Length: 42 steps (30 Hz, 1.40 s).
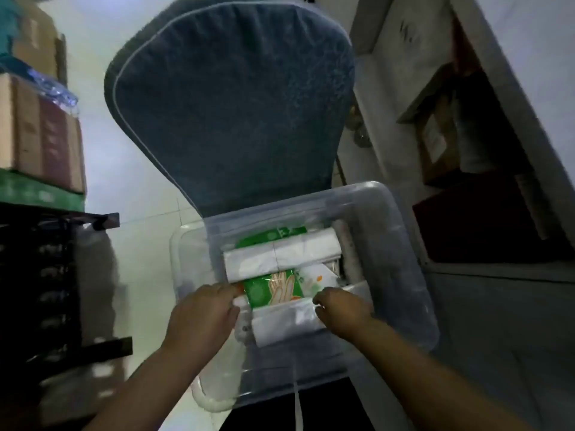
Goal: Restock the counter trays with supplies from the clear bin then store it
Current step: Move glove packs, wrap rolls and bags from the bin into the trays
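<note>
The clear bin (pixel 401 275) rests on a chair seat in front of me, its lid off. Inside lie white rolls of bags (pixel 280 255), a green packet printed with hands (pixel 273 290) and another white roll (pixel 286 325) at the near side. My left hand (pixel 202 315) reaches into the bin's left side, fingertips touching the green packet's edge. My right hand (pixel 339 309) sits on the near white roll, fingers curled at its top edge. Whether either hand has a firm hold is unclear.
A blue padded chair back (pixel 230 98) rises behind the bin. Stacked cardboard boxes (pixel 40 135) stand on a dark rack (pixel 46 275) at the left. A grey counter with shelves holding boxes (pixel 466 144) runs along the right. The floor is white tile.
</note>
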Each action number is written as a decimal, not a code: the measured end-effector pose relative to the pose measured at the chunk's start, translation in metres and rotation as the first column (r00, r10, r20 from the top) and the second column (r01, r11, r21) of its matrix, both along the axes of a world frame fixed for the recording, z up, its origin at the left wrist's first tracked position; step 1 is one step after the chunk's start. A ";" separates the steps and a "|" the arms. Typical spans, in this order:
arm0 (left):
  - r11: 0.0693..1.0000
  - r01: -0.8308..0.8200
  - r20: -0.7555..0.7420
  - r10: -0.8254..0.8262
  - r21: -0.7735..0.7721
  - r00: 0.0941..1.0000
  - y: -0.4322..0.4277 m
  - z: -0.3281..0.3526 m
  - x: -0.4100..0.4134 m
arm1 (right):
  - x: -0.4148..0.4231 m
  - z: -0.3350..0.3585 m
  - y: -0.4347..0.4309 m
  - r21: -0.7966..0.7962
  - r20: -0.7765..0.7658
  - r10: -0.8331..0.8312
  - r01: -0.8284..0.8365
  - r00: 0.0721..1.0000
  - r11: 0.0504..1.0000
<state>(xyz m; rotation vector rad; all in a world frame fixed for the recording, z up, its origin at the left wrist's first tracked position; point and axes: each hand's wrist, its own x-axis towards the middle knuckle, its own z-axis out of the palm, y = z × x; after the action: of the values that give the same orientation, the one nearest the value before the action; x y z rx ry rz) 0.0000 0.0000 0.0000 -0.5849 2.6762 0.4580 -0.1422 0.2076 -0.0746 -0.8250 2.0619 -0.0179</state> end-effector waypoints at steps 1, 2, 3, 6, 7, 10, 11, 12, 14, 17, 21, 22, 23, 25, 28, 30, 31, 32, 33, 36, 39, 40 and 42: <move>1.000 -0.007 0.006 0.007 0.023 1.000 0.004 -0.008 -0.001 | -0.003 -0.011 -0.004 0.049 -0.008 0.064 -0.063 0.998 0.997; 0.999 -0.024 0.020 0.023 0.023 1.000 0.009 -0.016 -0.004 | -0.005 -0.023 -0.007 0.064 -0.019 0.102 -0.101 0.995 0.993; 0.999 -0.031 0.045 0.029 0.041 0.999 0.013 -0.023 -0.003 | -0.006 -0.035 -0.009 0.076 -0.046 0.176 -0.172 0.983 0.982; 0.997 -0.056 0.098 0.050 0.054 0.994 0.020 -0.041 -0.006 | 0.002 -0.065 -0.008 0.077 -0.078 0.308 -0.303 0.948 0.950; 0.997 -0.062 0.100 0.057 0.043 0.993 0.022 -0.047 -0.007 | 0.006 -0.071 -0.006 0.080 -0.086 0.329 -0.323 0.940 0.943; 0.993 -0.095 0.109 0.088 0.067 0.990 0.026 -0.055 -0.015 | 0.009 -0.074 -0.003 0.118 -0.138 0.346 -0.332 0.928 0.936; 0.989 -0.118 0.125 0.107 0.090 0.986 0.026 -0.060 -0.018 | 0.008 -0.073 -0.003 0.139 -0.134 0.358 -0.340 0.924 0.930; 0.984 -0.141 0.135 0.126 0.108 0.983 0.027 -0.062 -0.020 | 0.008 -0.071 -0.001 0.149 -0.128 0.385 -0.367 0.914 0.918; 0.979 -0.162 0.163 0.141 0.126 0.977 0.027 -0.065 -0.027 | 0.005 -0.068 0.004 0.154 -0.093 0.430 -0.414 0.898 0.897; 0.978 -0.166 0.164 0.145 0.123 0.976 0.027 -0.069 -0.039 | 0.000 -0.062 0.013 0.147 0.010 0.352 -0.350 0.936 0.925; 0.978 -0.161 0.145 0.141 0.135 0.979 0.027 -0.079 -0.056 | -0.006 -0.048 0.020 0.135 0.086 0.312 -0.322 0.946 0.937; 0.981 -0.134 0.151 0.113 0.141 0.982 0.026 -0.085 -0.061 | -0.006 -0.043 0.020 0.092 0.056 0.344 -0.348 0.937 0.933; 0.984 -0.097 0.160 0.073 0.149 0.984 0.024 -0.092 -0.067 | -0.006 -0.037 0.021 0.020 -0.019 0.379 -0.378 0.925 0.925; 0.986 -0.024 0.175 -0.005 0.164 0.985 0.018 -0.109 -0.083 | -0.006 -0.023 0.027 -0.023 -0.155 0.443 -0.452 0.883 0.892; 0.986 0.040 0.169 -0.068 0.161 0.983 0.007 -0.139 -0.108 | -0.001 -0.012 0.040 -0.115 -0.311 0.381 -0.433 0.870 0.894; 0.992 0.059 0.194 -0.080 0.113 0.978 0.003 -0.154 -0.121 | 0.004 -0.006 0.047 -0.186 -0.369 0.346 -0.433 0.863 0.882; 0.995 0.062 0.232 -0.078 0.079 0.970 0.002 -0.160 -0.125 | 0.007 -0.006 0.050 -0.223 -0.410 0.313 -0.427 0.857 0.876; 0.998 0.048 0.279 -0.060 0.052 0.958 0.002 -0.165 -0.127 | 0.010 -0.005 0.051 -0.248 -0.453 0.277 -0.418 0.847 0.874; 0.999 0.017 0.320 -0.026 0.032 0.947 0.002 -0.168 -0.128 | 0.014 -0.005 0.052 -0.256 -0.474 0.246 -0.400 0.845 0.880; 1.000 -0.024 0.381 0.024 -0.006 0.924 0.000 -0.173 -0.119 | 0.027 -0.007 0.051 -0.211 -0.478 0.227 -0.362 0.848 0.908; 0.995 -0.019 0.391 -0.022 0.100 0.920 -0.006 -0.171 -0.105 | 0.035 -0.002 0.046 -0.138 -0.483 0.239 -0.342 0.842 0.929; 0.982 -0.067 0.372 -0.003 0.175 0.928 -0.007 -0.168 -0.100 | 0.037 0.000 0.045 -0.129 -0.487 0.238 -0.339 0.840 0.932; 0.912 -0.222 0.373 0.083 0.345 0.924 -0.006 -0.157 -0.089 | 0.039 0.011 0.045 -0.127 -0.478 0.220 -0.314 0.851 0.941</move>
<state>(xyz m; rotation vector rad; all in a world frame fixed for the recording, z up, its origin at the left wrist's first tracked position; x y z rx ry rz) -0.0895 -0.0057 -0.1565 -0.6874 2.1315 0.8140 -0.1031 0.2522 -0.0638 -1.3466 2.3878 0.1385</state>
